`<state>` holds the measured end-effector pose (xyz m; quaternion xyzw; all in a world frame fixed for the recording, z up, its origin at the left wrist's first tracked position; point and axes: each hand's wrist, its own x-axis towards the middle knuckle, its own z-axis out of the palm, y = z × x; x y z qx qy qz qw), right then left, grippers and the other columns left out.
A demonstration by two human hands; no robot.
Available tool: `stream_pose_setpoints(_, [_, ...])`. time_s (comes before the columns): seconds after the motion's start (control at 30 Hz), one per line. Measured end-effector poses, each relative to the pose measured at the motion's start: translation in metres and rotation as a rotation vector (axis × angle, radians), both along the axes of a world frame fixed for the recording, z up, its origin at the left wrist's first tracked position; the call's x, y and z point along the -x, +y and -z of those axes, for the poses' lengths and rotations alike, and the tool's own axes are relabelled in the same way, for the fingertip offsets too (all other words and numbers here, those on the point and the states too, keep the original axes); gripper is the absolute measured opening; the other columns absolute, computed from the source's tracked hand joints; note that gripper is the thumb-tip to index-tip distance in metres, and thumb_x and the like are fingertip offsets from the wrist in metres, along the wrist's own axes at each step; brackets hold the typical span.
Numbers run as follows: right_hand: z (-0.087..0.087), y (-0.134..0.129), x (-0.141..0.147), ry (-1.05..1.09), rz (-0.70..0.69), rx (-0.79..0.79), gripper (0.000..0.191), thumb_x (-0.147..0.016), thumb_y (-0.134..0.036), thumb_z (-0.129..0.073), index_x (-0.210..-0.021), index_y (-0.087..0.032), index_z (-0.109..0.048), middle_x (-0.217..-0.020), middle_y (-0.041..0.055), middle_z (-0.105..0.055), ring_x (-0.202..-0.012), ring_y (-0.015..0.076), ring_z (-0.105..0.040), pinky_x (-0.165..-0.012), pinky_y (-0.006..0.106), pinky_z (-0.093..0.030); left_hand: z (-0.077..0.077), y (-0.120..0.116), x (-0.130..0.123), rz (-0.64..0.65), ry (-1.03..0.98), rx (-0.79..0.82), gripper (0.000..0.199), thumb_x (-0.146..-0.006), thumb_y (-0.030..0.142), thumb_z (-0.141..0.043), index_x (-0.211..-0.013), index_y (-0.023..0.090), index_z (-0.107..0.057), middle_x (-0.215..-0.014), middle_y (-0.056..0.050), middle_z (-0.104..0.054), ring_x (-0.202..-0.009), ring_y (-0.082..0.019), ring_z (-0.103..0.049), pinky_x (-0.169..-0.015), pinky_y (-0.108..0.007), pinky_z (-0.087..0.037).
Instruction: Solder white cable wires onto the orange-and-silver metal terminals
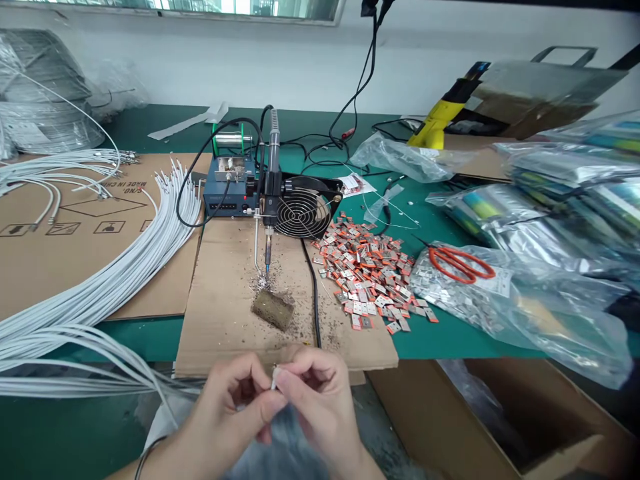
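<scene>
Just in front of the bench edge, my left hand and my right hand meet, their thumbs and forefingers pinched together. Between the fingertips shows a short white piece that looks like the end of a white cable; most of it is hidden by the fingers. Beyond them a worn brown sponge lies on a cardboard sheet strewn with solder bits. An upright soldering iron points its tip down above the sponge. A long bundle of white cables reaches from the left toward my left forearm.
A blue soldering unit, a solder spool and a black fan stand behind. To the right are a heap of small orange-edged metal parts, orange scissors, plastic bags and a yellow heat gun. An open carton sits below.
</scene>
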<state>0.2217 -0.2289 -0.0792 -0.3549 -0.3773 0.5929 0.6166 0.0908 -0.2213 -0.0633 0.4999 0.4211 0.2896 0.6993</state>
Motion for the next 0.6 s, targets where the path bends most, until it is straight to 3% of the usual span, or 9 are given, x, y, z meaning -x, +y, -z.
stream_pose_setpoints(0.17, [-0.009, 0.012, -0.017, 0.256, -0.017, 0.049, 0.019, -0.071, -0.030, -0.073, -0.059, -0.020, -0.062, -0.049, -0.0059, -0.038, -0.044, 0.0075, -0.030, -0.042, 0.019, -0.026, -0.009, -0.002, 0.003, -0.011, -0.059, 0.099, 0.041, -0.073, 0.048, -0.066, -0.061, 0.015, -0.044, -0.045, 0.004, -0.046, -0.039, -0.006, -0.045, -0.042, -0.014, -0.031])
stream_pose_setpoints(0.23, [-0.014, 0.016, -0.031, 0.099, 0.045, -0.007, 0.017, -0.074, -0.027, -0.071, -0.060, -0.021, -0.063, -0.050, -0.0051, -0.041, -0.046, 0.0084, -0.032, -0.043, 0.020, -0.026, -0.011, -0.004, 0.006, -0.029, -0.033, 0.158, 0.042, -0.071, 0.049, -0.068, -0.062, 0.015, -0.045, -0.044, 0.004, -0.046, -0.038, -0.006, -0.045, -0.041, -0.014, -0.031])
stream_pose_setpoints(0.37, [-0.020, 0.015, -0.042, -0.367, -0.188, -0.002, 0.009, -0.065, -0.018, -0.075, -0.072, -0.020, -0.070, -0.056, -0.0021, -0.054, -0.050, 0.0098, -0.037, -0.045, 0.021, -0.027, -0.007, -0.004, 0.009, -0.046, -0.060, 0.169, 0.045, -0.069, 0.053, -0.067, -0.061, 0.016, -0.043, -0.044, 0.005, -0.045, -0.036, -0.006, -0.045, -0.038, -0.014, -0.030])
stream_pose_setpoints(0.47, [-0.023, 0.013, -0.034, -0.466, -0.227, -0.025, 0.003, -0.067, -0.018, -0.071, -0.069, -0.018, -0.070, -0.054, -0.0017, -0.055, -0.049, 0.0098, -0.038, -0.045, 0.022, -0.028, -0.004, -0.004, 0.008, -0.007, -0.013, 0.121, 0.043, -0.072, 0.052, -0.065, -0.062, 0.016, -0.044, -0.045, 0.005, -0.043, -0.038, -0.006, -0.045, -0.040, -0.014, -0.032])
stream_pose_setpoints(0.6, [-0.021, 0.010, -0.022, -0.463, -0.132, -0.085, 0.010, -0.069, -0.016, -0.067, -0.060, -0.017, -0.064, -0.050, -0.0034, -0.050, -0.047, 0.0094, -0.039, -0.044, 0.021, -0.029, -0.003, -0.006, 0.006, -0.022, -0.001, 0.092, 0.042, -0.074, 0.051, -0.063, -0.063, 0.016, -0.043, -0.045, 0.005, -0.044, -0.038, -0.006, -0.044, -0.041, -0.014, -0.032])
